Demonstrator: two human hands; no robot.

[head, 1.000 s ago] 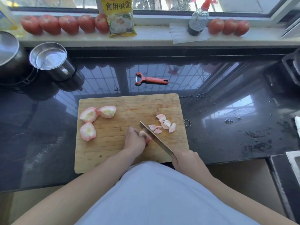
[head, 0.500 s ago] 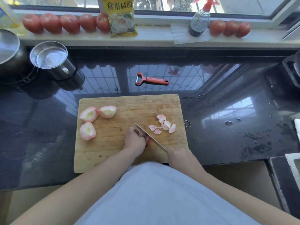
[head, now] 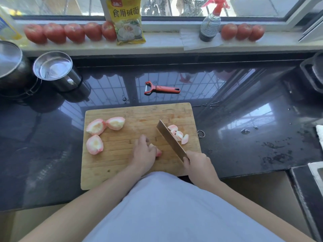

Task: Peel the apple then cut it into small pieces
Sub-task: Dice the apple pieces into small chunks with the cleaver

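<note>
- Dark shiny stone counter [head: 244, 140] fills the kitchen view, and a white window sill [head: 166, 44] runs along the back.
- On the counter lies a flat wooden cutting board [head: 122, 168] with a small metal ring [head: 201, 133] at its right edge.
- Two round shiny metal pots [head: 52, 69] stand at the far left of the counter.
- On the sill stand a yellow food bag with writing [head: 126, 20], a dark spray bottle with a red top [head: 210, 23], and rows of red tomatoes [head: 66, 32] on both sides.
- A red peeler with a long handle [head: 161, 88] lies on the counter behind the board, well apart from both hands.
- Three big peeled pink apple chunks [head: 95, 137] sit on the left part of the board.
- The right hand [head: 199, 165] is curled tight round the handle of a wide flat-bladed knife [head: 170, 139].
- The knife blade slants over the board, between the two hands.
- A little heap of small cut apple bits [head: 179, 135] lies just right of the blade.
- The left hand [head: 143, 154] has bent fingers pressing down on a pink apple piece [head: 158, 151].
- That piece peeks out on the right of the left hand, near the blade but not touching it.
</note>
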